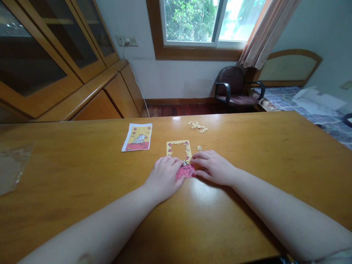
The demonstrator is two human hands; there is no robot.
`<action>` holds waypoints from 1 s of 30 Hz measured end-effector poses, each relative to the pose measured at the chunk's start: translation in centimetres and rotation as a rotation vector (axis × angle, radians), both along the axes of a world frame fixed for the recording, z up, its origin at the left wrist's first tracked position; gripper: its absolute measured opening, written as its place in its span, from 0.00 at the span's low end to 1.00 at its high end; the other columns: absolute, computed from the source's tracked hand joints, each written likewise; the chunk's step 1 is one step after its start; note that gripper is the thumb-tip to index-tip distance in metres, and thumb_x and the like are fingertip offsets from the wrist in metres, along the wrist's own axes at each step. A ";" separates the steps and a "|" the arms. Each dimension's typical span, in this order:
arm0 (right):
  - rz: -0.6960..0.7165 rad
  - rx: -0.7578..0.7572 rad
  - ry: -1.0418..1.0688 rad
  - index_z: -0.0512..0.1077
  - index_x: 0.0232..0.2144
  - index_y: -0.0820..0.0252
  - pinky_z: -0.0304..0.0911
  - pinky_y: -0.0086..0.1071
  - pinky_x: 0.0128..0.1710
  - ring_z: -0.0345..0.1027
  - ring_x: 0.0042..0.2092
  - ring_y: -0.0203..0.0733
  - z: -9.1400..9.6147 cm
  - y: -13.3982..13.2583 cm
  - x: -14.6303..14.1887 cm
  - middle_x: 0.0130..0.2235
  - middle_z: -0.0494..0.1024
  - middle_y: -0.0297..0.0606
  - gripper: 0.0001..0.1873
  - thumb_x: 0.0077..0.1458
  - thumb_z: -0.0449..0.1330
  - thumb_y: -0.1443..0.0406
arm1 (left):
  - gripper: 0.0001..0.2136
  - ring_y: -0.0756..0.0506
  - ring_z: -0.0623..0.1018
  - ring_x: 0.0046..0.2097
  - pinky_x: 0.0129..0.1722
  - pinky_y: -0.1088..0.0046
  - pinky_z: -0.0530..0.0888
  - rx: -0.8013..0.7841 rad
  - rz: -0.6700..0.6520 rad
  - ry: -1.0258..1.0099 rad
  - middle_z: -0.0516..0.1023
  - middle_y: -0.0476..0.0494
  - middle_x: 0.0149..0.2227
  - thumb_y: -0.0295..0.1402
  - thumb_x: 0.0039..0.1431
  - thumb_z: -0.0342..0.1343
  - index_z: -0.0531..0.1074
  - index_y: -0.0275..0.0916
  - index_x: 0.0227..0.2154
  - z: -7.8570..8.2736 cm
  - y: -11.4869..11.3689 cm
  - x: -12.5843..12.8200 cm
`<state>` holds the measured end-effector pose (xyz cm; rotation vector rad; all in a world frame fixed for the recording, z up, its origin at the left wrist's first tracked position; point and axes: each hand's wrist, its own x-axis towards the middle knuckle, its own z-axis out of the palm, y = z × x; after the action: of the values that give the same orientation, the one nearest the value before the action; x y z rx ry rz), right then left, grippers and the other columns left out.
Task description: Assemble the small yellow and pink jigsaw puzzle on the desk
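A jigsaw puzzle (186, 171) lies on the wooden table, its yellow border joined at the top and sides and its pink part filled at the bottom. Bare table shows through the gap in its middle. My left hand (166, 176) rests over the puzzle's lower left edge, fingers stretched out and lying on it. On the right edge lies my right hand (214, 167), its fingers apart and touching the border. I make out nothing held in either hand. Just beyond my right hand are loose puzzle pieces (199, 147), partly hidden by it.
A pile of loose pieces (196, 125) lies near the table's far edge. The picture card (138, 137), showing a white animal, is at the back left. A clear plastic bag (13, 167) lies at far left. Beyond the table (82, 165) stand a chair (233, 86) and a cabinet (90, 99).
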<state>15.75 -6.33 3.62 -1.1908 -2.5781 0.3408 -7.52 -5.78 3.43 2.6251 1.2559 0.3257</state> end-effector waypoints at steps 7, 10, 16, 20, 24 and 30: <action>-0.006 -0.008 0.015 0.73 0.49 0.57 0.62 0.44 0.51 0.69 0.49 0.46 -0.2 0.2 0.2 0.49 0.74 0.45 0.19 0.61 0.55 0.55 | 0.17 0.38 0.71 0.51 0.54 0.53 0.67 0.024 0.015 -0.042 0.74 0.39 0.49 0.38 0.56 0.57 0.73 0.40 0.47 -0.2 0.0 0.0; 0.004 -0.017 0.004 0.73 0.50 0.57 0.62 0.44 0.51 0.68 0.49 0.47 -0.1 0.1 0.1 0.50 0.73 0.46 0.20 0.61 0.55 0.54 | 0.16 0.36 0.70 0.53 0.55 0.52 0.66 0.015 0.030 -0.032 0.74 0.38 0.50 0.38 0.56 0.56 0.73 0.39 0.47 -0.1 -0.1 0.1; 0.001 -0.027 0.013 0.72 0.51 0.57 0.62 0.45 0.52 0.68 0.50 0.47 -0.1 0.1 0.1 0.50 0.73 0.46 0.21 0.61 0.55 0.53 | 0.16 0.36 0.70 0.53 0.55 0.52 0.66 0.015 0.028 -0.033 0.74 0.38 0.50 0.38 0.56 0.56 0.73 0.39 0.47 -0.2 0.0 0.1; -0.016 -0.029 0.002 0.71 0.51 0.57 0.61 0.45 0.52 0.67 0.50 0.48 0.0 0.1 0.1 0.51 0.72 0.46 0.21 0.61 0.56 0.54 | 0.16 0.36 0.70 0.54 0.55 0.52 0.66 0.022 0.024 -0.031 0.74 0.38 0.50 0.38 0.56 0.56 0.73 0.39 0.46 -0.3 0.0 0.0; -0.010 -0.033 -0.020 0.70 0.53 0.55 0.61 0.45 0.52 0.67 0.50 0.48 0.0 0.0 0.0 0.51 0.72 0.46 0.23 0.61 0.55 0.52 | 0.16 0.36 0.70 0.53 0.55 0.53 0.66 0.013 0.023 -0.021 0.74 0.38 0.49 0.38 0.56 0.56 0.73 0.38 0.47 -0.2 0.0 0.1; -0.020 -0.045 -0.031 0.70 0.53 0.55 0.59 0.47 0.54 0.65 0.53 0.50 0.0 -0.1 -0.1 0.54 0.69 0.47 0.26 0.59 0.55 0.49 | 0.16 0.37 0.70 0.53 0.55 0.52 0.66 0.016 0.018 -0.032 0.74 0.38 0.49 0.38 0.56 0.56 0.73 0.39 0.47 -0.2 0.0 0.1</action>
<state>15.63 -6.44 3.62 -1.2460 -2.5960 0.3806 -7.47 -5.77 3.18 2.6122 1.2730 0.3806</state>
